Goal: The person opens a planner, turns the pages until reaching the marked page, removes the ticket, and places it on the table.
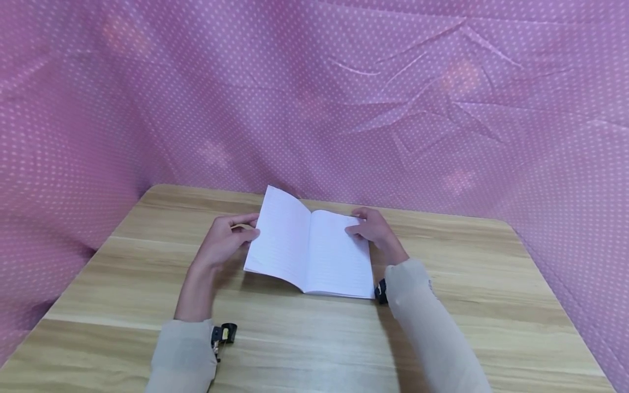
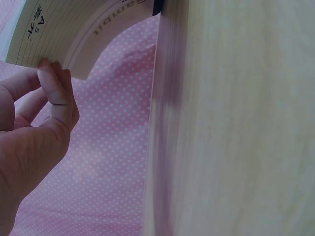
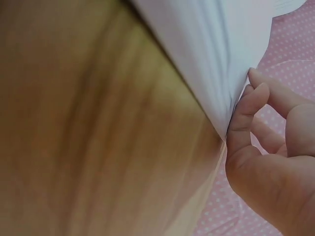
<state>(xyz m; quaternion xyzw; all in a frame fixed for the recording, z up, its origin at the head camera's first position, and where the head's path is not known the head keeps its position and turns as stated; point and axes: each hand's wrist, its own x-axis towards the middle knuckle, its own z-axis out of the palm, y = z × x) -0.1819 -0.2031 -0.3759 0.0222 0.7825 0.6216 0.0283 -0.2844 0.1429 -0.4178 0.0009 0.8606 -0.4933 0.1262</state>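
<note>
An open notebook [image 1: 336, 254] with faintly lined white pages lies in the middle of the wooden table. Its left half is lifted and tilted off the tabletop, while the right half lies lower. My left hand [image 1: 223, 240] pinches the raised left edge, thumb on the page side and fingers behind. In the left wrist view, the underside of this raised part [image 2: 59, 34] shows ruled lines and printing, including "A5" and "Gambit". At the right edge my right hand [image 1: 374, 228] holds the pages, its thumb on top; in the right wrist view its fingertips meet the paper's edge [image 3: 216, 64].
The light wood table [image 1: 295, 338] extends around the notebook on every side. A pink cloth with white dots [image 1: 314, 98] hangs behind and beside the table. Small black devices sit at the left wrist [image 1: 225, 333] and right wrist [image 1: 381, 292].
</note>
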